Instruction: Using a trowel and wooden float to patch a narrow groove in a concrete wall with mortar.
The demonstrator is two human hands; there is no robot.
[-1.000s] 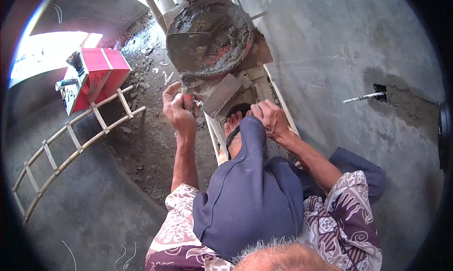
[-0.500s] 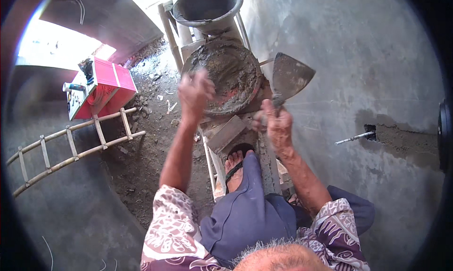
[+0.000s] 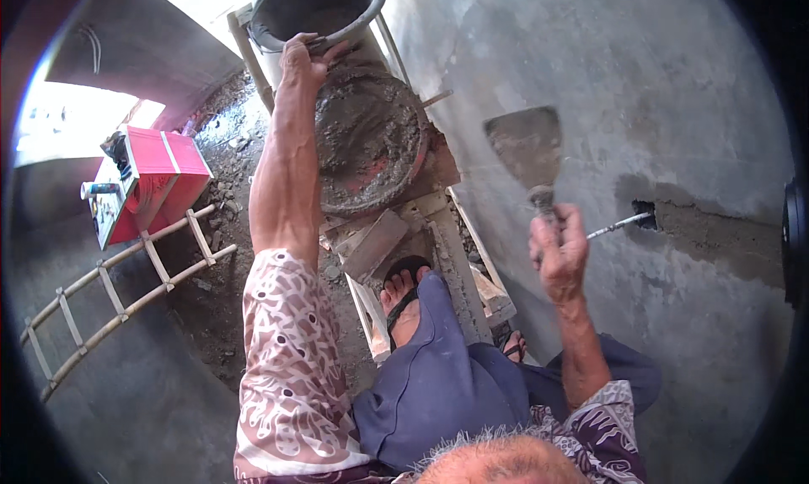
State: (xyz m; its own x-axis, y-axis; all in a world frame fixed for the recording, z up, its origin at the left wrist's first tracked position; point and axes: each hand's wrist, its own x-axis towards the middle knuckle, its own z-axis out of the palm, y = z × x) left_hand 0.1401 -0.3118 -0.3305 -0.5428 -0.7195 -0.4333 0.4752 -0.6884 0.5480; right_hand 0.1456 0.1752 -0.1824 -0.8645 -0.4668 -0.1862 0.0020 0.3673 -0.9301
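Observation:
My left hand [image 3: 305, 61] reaches far forward and grips the near rim of a black bucket [image 3: 371, 20], its fingers hooked at the edge. Just nearer than the bucket, a round mortar-caked basin [image 3: 413, 180] holds wet grey mortar [image 3: 362, 130], partly covered by my left forearm. Off to the right, my right hand [image 3: 560, 252] is closed round the handle of a trowel [image 3: 527, 147]. The trowel's flared, mortar-stained blade points away from me, in front of the grey wall and apart from the basin.
My sandalled foot [image 3: 403, 307] rests on a wooden plank platform [image 3: 459, 269]. Left stand a bamboo ladder [image 3: 105, 273] and a pink-red box [image 3: 160, 176] with things on top. Rubble [image 3: 221, 256] covers the ground. A white conduit [image 3: 619, 224] sticks out of a wall hole at right.
My left hand has gone forward from above the basin onto the bucket's rim. My right hand has moved right with the trowel, whose blade has swung leftward. The view has shifted somewhat.

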